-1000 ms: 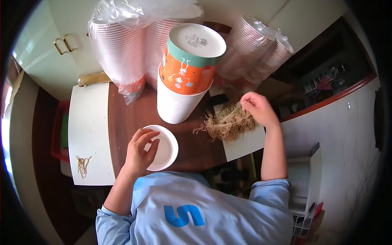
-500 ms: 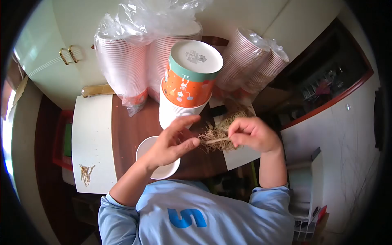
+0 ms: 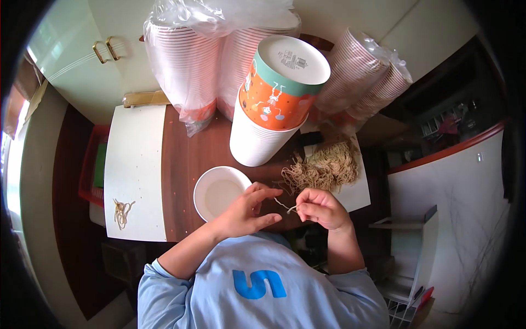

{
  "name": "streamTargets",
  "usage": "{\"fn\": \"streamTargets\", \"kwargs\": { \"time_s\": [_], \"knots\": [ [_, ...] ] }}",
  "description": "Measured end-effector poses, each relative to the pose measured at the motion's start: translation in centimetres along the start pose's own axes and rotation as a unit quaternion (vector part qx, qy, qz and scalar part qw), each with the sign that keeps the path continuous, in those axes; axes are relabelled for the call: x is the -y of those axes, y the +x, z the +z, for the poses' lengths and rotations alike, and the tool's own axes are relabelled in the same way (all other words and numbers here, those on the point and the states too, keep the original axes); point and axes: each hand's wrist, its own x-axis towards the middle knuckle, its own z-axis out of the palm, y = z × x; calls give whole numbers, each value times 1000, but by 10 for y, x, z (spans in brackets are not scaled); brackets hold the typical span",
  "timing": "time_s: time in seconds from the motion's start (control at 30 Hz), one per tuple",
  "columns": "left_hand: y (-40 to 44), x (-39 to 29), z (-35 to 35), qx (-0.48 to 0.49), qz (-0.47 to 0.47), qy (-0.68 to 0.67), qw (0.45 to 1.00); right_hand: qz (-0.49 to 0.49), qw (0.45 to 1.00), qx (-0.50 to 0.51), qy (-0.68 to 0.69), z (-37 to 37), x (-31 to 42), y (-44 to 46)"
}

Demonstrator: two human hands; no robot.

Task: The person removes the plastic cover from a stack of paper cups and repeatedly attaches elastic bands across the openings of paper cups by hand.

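My right hand (image 3: 323, 209) pinches a short length of tan cord (image 3: 289, 209) between thumb and fingers. The cord's free end reaches left towards the index fingertip of my left hand (image 3: 246, 211); whether it touches cannot be made out. Thumb and index of my left hand are spread apart, with nothing gripped between them. Just beyond my right hand lies a tangled pile of tan cords (image 3: 323, 167), partly on a white board (image 3: 359, 189). An open white paper tub (image 3: 201, 183) stands behind my left hand.
An upside-down orange and green printed paper bucket (image 3: 274, 104) tops a stack of white buckets (image 3: 255, 142). Behind stand plastic-wrapped bucket stacks (image 3: 178, 66) and more wrapped stacks (image 3: 350, 71) at right. Some loose cords (image 3: 121, 214) lie on the left white panel (image 3: 134, 164).
My view has shifted, so the tabletop things appear higher and further right. My left hand has opened wider between thumb and index. The cord, stretched straight between the hands before, now hangs slack and bent.
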Motion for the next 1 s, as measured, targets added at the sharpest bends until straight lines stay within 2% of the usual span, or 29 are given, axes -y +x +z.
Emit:
{"fn": "streamTargets", "kwargs": {
  "time_s": [0.03, 0.13, 0.17, 0.27, 0.3, 0.4, 0.43, 0.53, 0.63, 0.73, 0.77, 0.87, 1.0],
  "knots": [
    [1, -2, 2, -30, 59, 60, 996, -4, 1000, 4, -31, 8, 3, 1],
    [6, 9, 10, 39, 130, 53, 989, -24, 997, 5, -72, 18, 13, 2],
    [2, 10, 7, 100, 52, 41, 993, -32, 996, 1, -78, 18, 14, 2],
    [-11, 32, 4, 79, 15, -6, 997, -54, 995, -42, -69, 2, 8, -1],
    [-18, 39, -3, 86, -26, -16, 996, -54, 995, -53, -67, -3, 3, -2],
    [-33, 57, -10, 43, -53, -157, 985, 13, 997, -52, -50, -8, -1, -8],
    [-34, 55, -13, 49, -116, -162, 979, 8, 998, -43, -50, -7, -5, -7],
    [-26, 23, -6, -13, -38, -16, 999, 6, 999, -13, -38, 7, -7, -1],
    [-12, 5, 11, -30, 86, 18, 996, -13, 997, 23, -73, 17, -12, 5],
    [-7, 20, 14, 23, 67, -3, 997, -35, 995, 22, -94, 21, -13, 7],
    [-9, 24, 9, 43, 55, 75, 995, -38, 994, 15, -99, 21, -11, 5],
    [-25, 37, 3, 37, -50, -38, 997, -14, 997, -3, -76, 11, -6, 0],
    [-49, 61, -14, 6, -109, -131, 985, -21, 995, -8, -92, 4, -24, 2]
  ]
}}
